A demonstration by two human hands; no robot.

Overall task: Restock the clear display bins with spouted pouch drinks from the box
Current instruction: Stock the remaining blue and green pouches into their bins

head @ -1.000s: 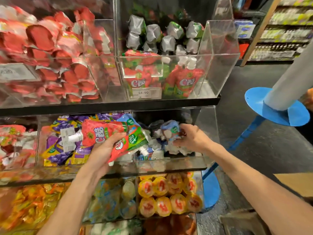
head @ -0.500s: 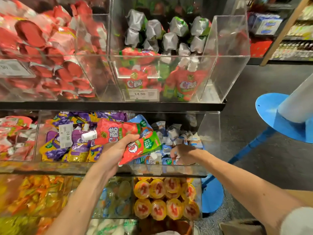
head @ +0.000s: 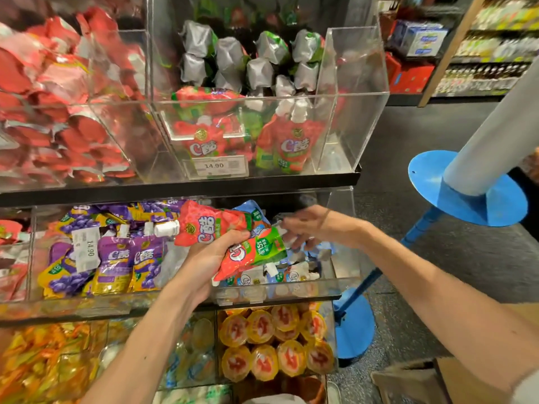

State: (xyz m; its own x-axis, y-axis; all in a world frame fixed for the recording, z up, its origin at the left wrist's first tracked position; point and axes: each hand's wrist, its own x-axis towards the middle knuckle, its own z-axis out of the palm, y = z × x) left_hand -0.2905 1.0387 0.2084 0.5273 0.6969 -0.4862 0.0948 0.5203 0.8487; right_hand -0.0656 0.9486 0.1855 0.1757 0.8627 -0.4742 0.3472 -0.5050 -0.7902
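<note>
To your right: blue disc (head: 427, 176) on a blue leg (head: 364, 282), grey pole (head: 495, 135) rising from it. Dark speckled floor (head: 437, 258) beneath. Back right you see stocked store shelves (head: 495, 53), blurred. Upper left, red foil packets (head: 58, 112). Bottom centre, yellow-rimmed cups (head: 277, 342) in two rows.

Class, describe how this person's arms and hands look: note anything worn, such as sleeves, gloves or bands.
Both forearms are bare, and neither the left hand nor the right hand is gloved. A thin band seems to circle the right wrist, and a pale sleeve shows higher up that arm.
</note>
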